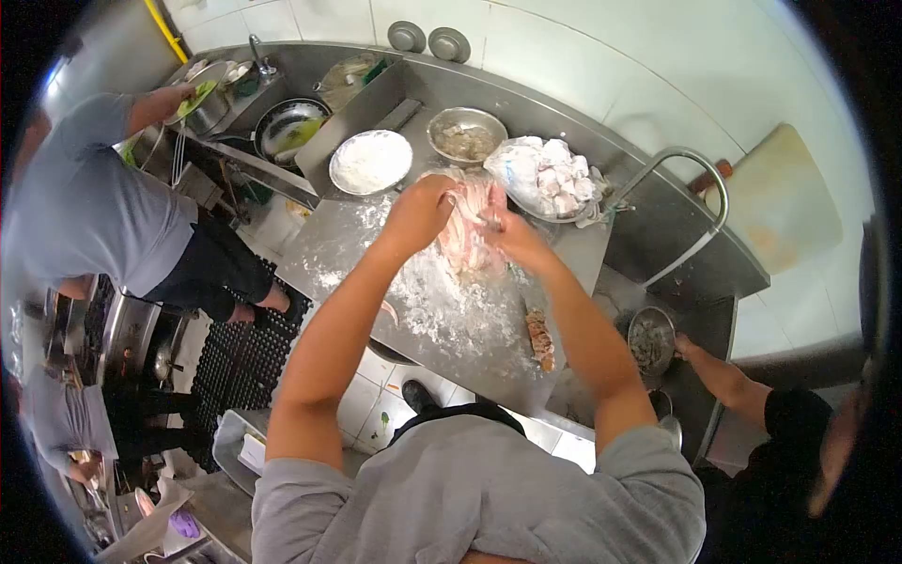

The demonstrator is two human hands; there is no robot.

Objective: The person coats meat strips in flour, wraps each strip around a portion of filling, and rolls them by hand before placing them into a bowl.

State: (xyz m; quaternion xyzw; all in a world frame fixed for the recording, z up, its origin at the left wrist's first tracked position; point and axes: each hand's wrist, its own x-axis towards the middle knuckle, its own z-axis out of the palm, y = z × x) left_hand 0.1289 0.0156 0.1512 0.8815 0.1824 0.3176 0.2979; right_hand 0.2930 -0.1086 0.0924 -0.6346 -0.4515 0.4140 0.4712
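Observation:
A mass of pale pink, raw-looking meat strips, dusted with white powder, is between my two hands over the steel worktop. My left hand has its fingers curled on the left side of the strips. On the opposite side, my right hand grips them, its fingers slightly blurred. Loose white powder covers much of the metal below. Behind my hands stand a bowl of white powder, a metal bowl with wet contents and a plastic bag of powdered white chunks.
A cleaver-like piece with a brown, worn handle lies at the worktop's right. A curved faucet arches over the right sink, where another person's hand holds a metal bowl. Two people in grey shirts work at left beside a black mat.

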